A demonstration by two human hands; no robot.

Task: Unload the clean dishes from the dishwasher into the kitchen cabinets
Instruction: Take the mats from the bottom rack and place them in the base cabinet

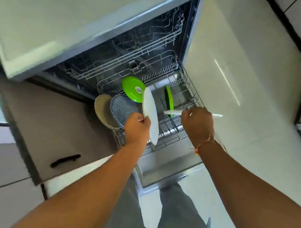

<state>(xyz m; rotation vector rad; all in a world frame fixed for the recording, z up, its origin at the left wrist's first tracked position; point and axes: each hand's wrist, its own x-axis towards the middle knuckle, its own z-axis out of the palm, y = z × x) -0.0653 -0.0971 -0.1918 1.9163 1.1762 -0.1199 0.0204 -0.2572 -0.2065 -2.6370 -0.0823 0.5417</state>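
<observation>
From the head camera, both arms reach out and down to the dishwasher's pulled-out lower rack (191, 92). The left arm is stretched nearly straight. The left hand (136, 128) is over the near left part of the rack. Its fingers are curled tight round the edge of a white plate (150, 114), with the thumb on the side facing us. The plate stands on its edge, tipped a little, and is lifted above the rack.

The right arm comes in from the right, with a thin orange thread (200, 147) round the wrist. The right hand (197, 125) is over the near right side of the rack, back of the hand up. Its fingers are closed round a flat white dish (217, 116) that we see only from its edge. It pokes out on both sides of the hand.

Still in the rack are two green plates. One green plate (133, 89) leans at the back left. The other green plate (169, 98) stands up in the middle. At the rack's left end, a grey speckled plate (121, 109) leans against a beige plate (101, 107).

The open dishwasher door (166, 166) lies under the rack. A black cabinet handle (65, 160) is well left of it.
</observation>
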